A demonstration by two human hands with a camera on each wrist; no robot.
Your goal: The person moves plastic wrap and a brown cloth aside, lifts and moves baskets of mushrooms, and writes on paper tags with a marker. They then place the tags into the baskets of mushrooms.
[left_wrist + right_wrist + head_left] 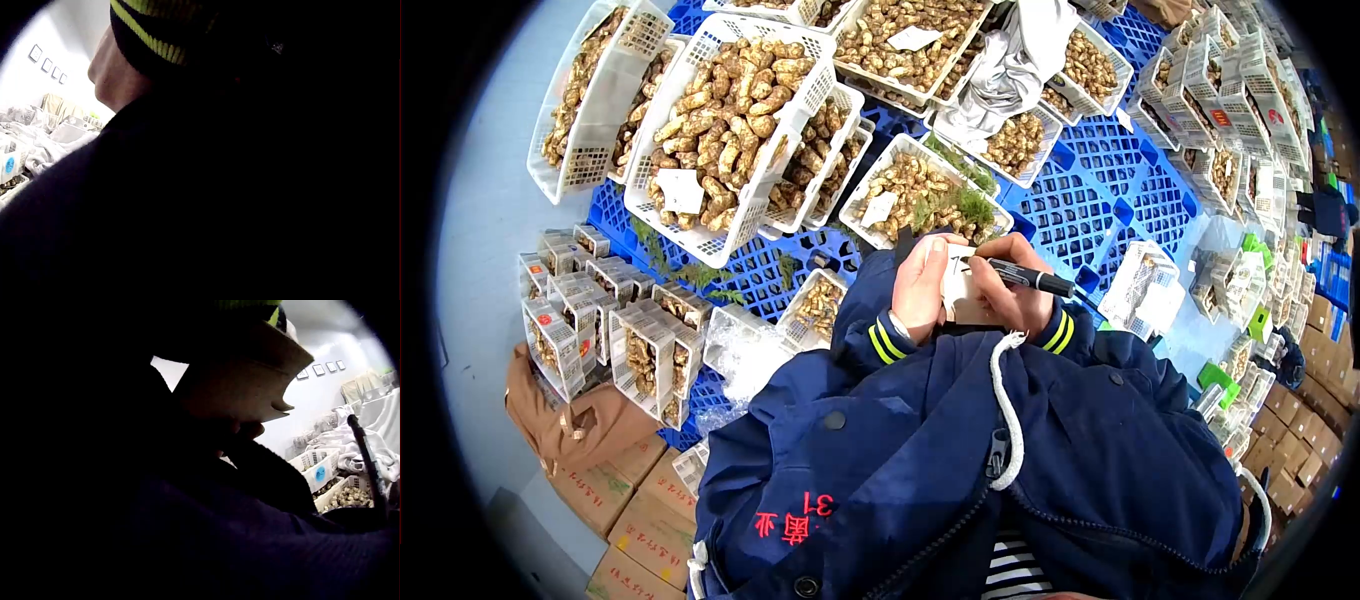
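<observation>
In the head view my left hand (920,284) grips a small pad of whitish paper (960,285) close to my chest, thumb along its near face. My right hand (1017,290) pinches a black marker pen (1040,278) over the pad, where a few dark strokes show. The marker's writing end is hidden behind the fingers. Dark sleeve and shadow fill most of the left wrist view, with part of the left hand (119,78) showing. In the right wrist view the pad (250,381) appears as a shaded stack with curled corners.
White plastic crates of brown mushrooms (735,120) stand on blue pallets (1070,205); some carry paper slips. Just beyond my hands is a crate with green sprigs (975,207). A grey cloth (1015,70) drapes over crates. Cardboard boxes (650,525) lie at lower left.
</observation>
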